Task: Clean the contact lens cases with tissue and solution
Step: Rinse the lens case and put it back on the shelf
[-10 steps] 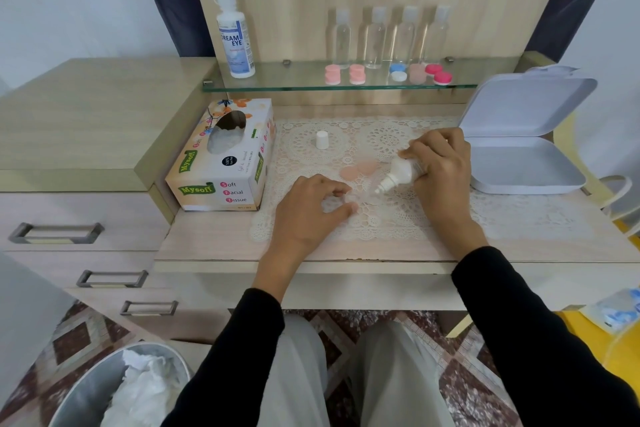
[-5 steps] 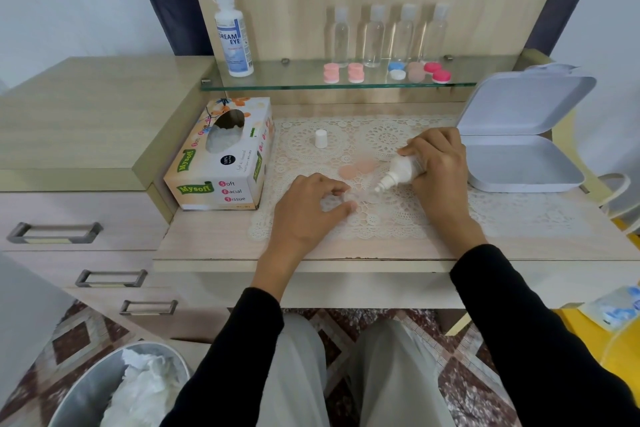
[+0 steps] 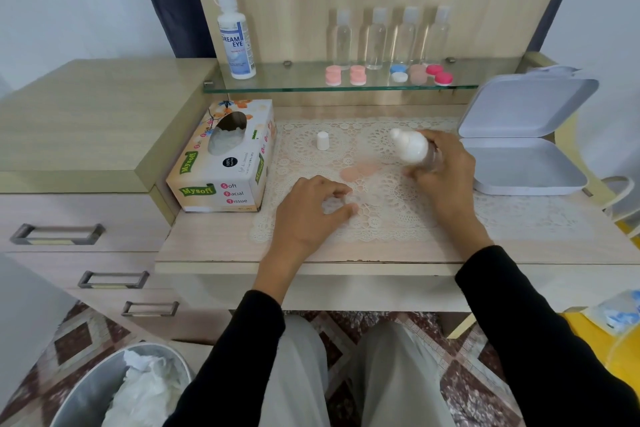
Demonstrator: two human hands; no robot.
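Raised since before, nozzle tipped up, blurred: bottle (image 3: 412,147) gripped in right hand (image 3: 446,177). Pinched by left hand (image 3: 308,211): clear lens case (image 3: 334,204), barely discernible.

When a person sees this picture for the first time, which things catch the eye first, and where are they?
The right hand holds a small white-tipped bottle above the lace mat, while the left hand pinches a clear lens case on it. Behind, colourful lens cases sit on the glass shelf, and an open white box lies at the right.
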